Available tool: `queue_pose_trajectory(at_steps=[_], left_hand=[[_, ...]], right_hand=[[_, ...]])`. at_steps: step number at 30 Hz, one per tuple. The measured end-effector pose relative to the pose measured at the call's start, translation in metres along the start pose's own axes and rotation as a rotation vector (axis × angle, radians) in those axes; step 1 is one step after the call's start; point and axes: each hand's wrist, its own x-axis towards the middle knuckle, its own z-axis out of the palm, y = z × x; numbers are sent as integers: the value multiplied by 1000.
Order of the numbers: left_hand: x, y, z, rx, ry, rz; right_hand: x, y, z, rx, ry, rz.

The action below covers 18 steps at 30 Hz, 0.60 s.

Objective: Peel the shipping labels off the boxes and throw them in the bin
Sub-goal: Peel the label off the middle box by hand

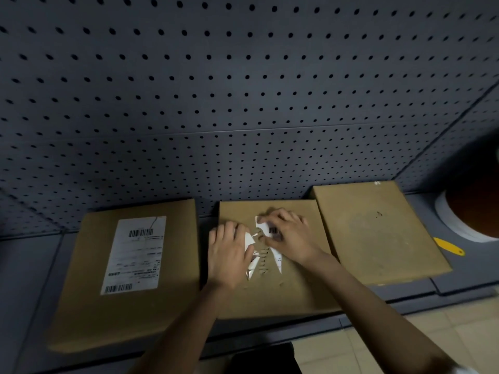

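Note:
Three flat cardboard boxes lie side by side on a dark shelf. The left box carries a whole white shipping label with barcodes. On the middle box the label is torn into white scraps with bare patches between them. My left hand rests on the left scraps, fingers lying over them. My right hand pinches a barcode scrap at the top of the torn label. The right box shows no label.
A round bin with a white rim and dark inside stands at the far right of the shelf. A yellow tag lies in front of it. Grey pegboard forms the back wall. Tiled floor shows at lower right.

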Motion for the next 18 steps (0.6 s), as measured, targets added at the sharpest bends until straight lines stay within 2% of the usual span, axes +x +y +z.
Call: queue_pose_trajectory(at_steps=[4, 6, 18], left_hand=[[0, -1, 0, 12, -14, -10], [1, 0, 0, 2, -9, -8], [0, 0, 1, -7, 12, 8]], right_hand=[[-27, 9, -14, -21, -213, -73], [-39, 14, -18, -29, -262, -87], [-55, 11, -24, -54, -177, -114]])
